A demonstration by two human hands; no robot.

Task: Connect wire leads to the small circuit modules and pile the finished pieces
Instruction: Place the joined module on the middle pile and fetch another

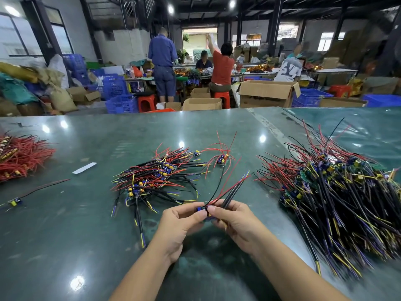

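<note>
Just above the near edge of the green table [91,213], both hands meet over one small circuit module [205,210]: the left hand [181,222] pinches its blue end between thumb and fingertips, and the right hand [235,222] grips the other side while also clamping a few black sheathed leads [235,190] that fan up and away from it. A red wire [227,187] and a thin black wire [218,187] already rise from the module. Beyond the module, toward the table's middle, lies a smaller pile [156,177] of wired modules; to the module's right spreads a much larger heap [338,192], and far to its left a bundle of red wires [19,157]. The step in hand looks like seating or joining a lead at the module; whether the joint is made is hidden by the fingertips. To do it well, the left hand should hold the module steady while the right feeds one lead straight in, keeping the spare leads clear of the joint so colours are not crossed.
</note>
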